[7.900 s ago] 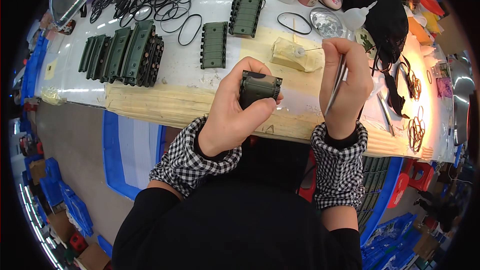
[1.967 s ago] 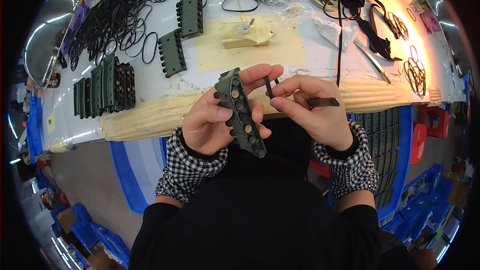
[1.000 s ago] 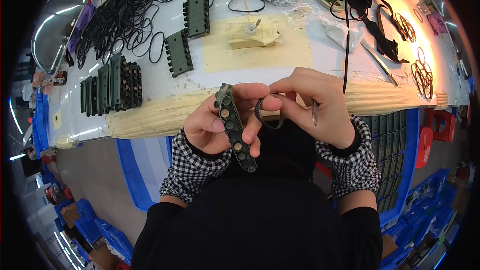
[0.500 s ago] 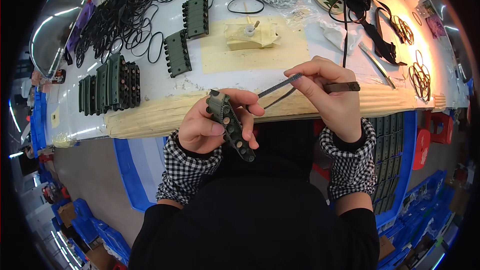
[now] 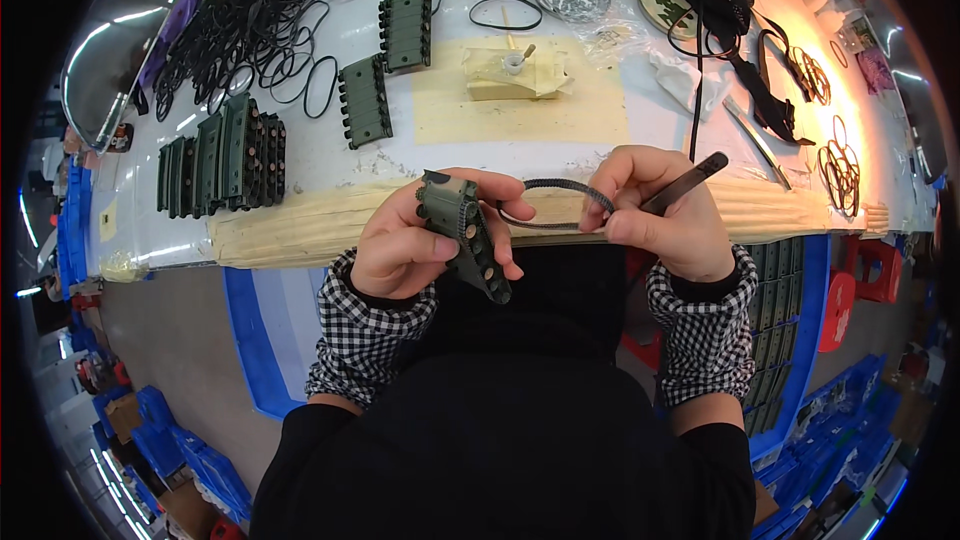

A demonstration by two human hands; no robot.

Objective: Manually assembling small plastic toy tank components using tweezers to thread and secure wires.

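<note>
My left hand (image 5: 405,252) is closed around a green toy tank hull (image 5: 437,205), tilted, its row of round wheels turned towards my right. A dark ribbed track runs along part of that wheel side. Between the hands stretches a black ribbed track loop (image 5: 562,184); its left end passes by my left fingertips, and whether they grip it I cannot tell. Thumb and fingers of my right hand (image 5: 672,225) pinch the loop's right end. The same hand holds a dark flat-handled tool (image 5: 690,183), its working tip hidden.
Green hulls (image 5: 222,162) stand stacked at the left; two more lie farther back near a heap of black track loops (image 5: 235,35). A taped block (image 5: 515,75) stands mid-table. A silver blade-like tool (image 5: 757,145) lies right. Below the table edge sits a blue crate (image 5: 815,290) of green parts.
The track loop has gone from a taut, narrow slant to a wider, rounded arch. My right hand has dropped slightly, and its tool now points up and to the right.
</note>
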